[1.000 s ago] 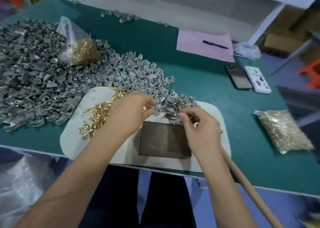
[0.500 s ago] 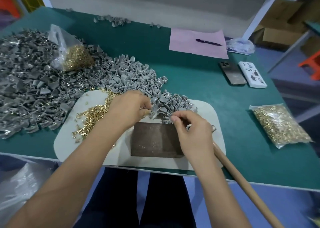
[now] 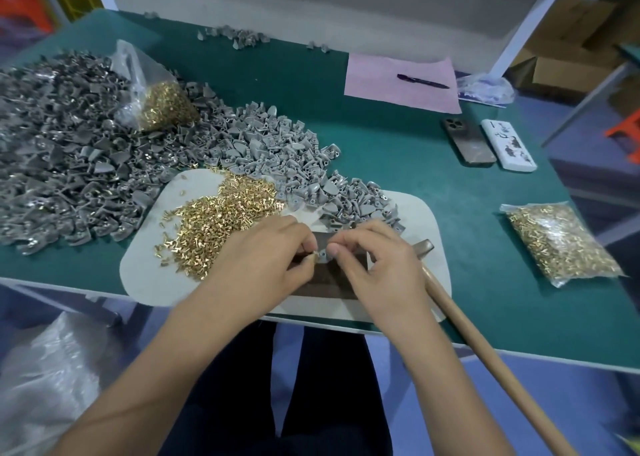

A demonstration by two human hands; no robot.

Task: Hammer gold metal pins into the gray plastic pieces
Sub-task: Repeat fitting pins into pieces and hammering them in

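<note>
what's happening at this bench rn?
A person is assembling by hand over a dark block on a pale mat. The left hand pinches a gold pin and brings it to a gray plastic piece pinched by the right hand. The hammer lies untouched beside the right wrist. Loose gold pins and gray pieces are heaped behind.
</note>
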